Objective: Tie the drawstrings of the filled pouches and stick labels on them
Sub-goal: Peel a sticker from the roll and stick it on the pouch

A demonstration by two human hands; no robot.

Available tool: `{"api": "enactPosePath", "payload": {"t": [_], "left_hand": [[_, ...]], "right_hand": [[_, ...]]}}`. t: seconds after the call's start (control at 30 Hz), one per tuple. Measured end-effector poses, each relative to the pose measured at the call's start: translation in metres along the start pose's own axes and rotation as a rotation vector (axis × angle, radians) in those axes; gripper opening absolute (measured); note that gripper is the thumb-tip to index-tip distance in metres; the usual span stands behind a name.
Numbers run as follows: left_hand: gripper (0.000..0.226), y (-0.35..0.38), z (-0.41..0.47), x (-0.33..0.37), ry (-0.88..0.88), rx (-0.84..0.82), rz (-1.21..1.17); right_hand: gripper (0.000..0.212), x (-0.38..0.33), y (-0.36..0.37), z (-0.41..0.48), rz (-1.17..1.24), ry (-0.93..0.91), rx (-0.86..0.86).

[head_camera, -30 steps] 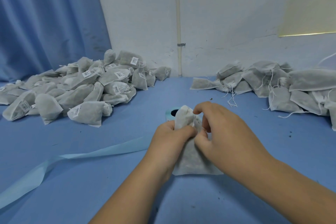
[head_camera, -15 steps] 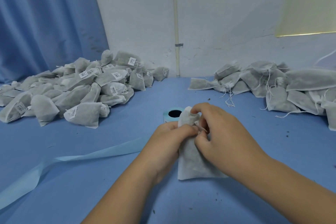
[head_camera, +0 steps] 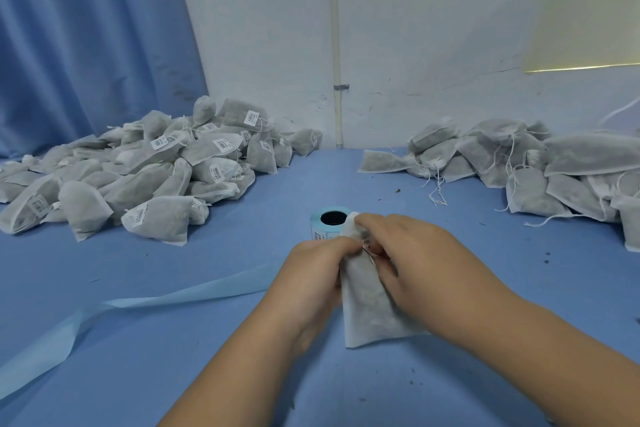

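**Held item.** One filled pouch (head_camera: pixel 370 315), white non-woven fabric with dark contents showing through. It is upright at centre foreground, its gathered neck on top and its lower edge down at the surface (head_camera: pixel 207 374).

**Left hand** (head_camera: pixel 318 274). Its fingers are curled, pinching the pouch at the neck from the left side.

**Right hand** (head_camera: pixel 426 270). Its fingers are curled over the neck and upper right face of the pouch, gripping it. The fingertips of both hands meet at the neck, where a small printed slip (head_camera: pixel 367 248) shows; it is too small to read.

**Label roll** (head_camera: pixel 329 224). Pale blue with a dark core, standing on end just behind the pouch top and partly hidden by it.

**Backing strip** (head_camera: pixel 138 308). A long pale blue ribbon lying across the surface from near the left hand out to the lower left edge.

**Labelled pouches** (head_camera: pixel 166 177). A large heap at rear left, with barcode stickers visible on many.

**Unlabelled pouches** (head_camera: pixel 519 170). A heap at rear right, their white drawstrings loose and trailing onto the surface.

**Surroundings.** Blue surface with scattered dark specks, blue curtain (head_camera: pixel 86 45) at left, white wall (head_camera: pixel 415 28) with a vertical pipe (head_camera: pixel 335 45).
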State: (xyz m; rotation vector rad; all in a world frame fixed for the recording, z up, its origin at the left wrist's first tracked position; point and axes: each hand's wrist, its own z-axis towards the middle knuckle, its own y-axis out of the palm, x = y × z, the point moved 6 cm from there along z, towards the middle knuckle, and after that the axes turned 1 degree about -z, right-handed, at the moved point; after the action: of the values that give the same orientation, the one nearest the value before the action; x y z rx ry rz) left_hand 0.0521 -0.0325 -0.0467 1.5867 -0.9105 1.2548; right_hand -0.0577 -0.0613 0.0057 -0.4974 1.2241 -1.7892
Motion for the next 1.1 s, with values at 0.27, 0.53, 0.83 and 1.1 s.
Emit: {"api": "enactPosePath", "payload": {"t": [0.27, 0.53, 0.83, 1.1], "left_hand": [[0.028, -0.001, 0.002, -0.007, -0.02, 0.052, 0.003], [0.02, -0.001, 0.003, -0.001, 0.033, 0.012, -0.016], [0.04, 0.008, 0.0, 0.0, 0.022, -0.096, -0.034], [0.034, 0.011, -0.003, -0.002, 0.055, -0.189, 0.091]], "right_hand": [[0.028, 0.001, 0.001, 0.002, -0.034, -0.023, -0.084], [0.026, -0.003, -0.001, -0.002, 0.092, -0.087, -0.071], [0.032, 0.042, -0.005, 0.002, 0.688, 0.341, 0.179], [0.03, 0.057, 0.018, -0.003, 1.174, 0.511, -0.07]]}}
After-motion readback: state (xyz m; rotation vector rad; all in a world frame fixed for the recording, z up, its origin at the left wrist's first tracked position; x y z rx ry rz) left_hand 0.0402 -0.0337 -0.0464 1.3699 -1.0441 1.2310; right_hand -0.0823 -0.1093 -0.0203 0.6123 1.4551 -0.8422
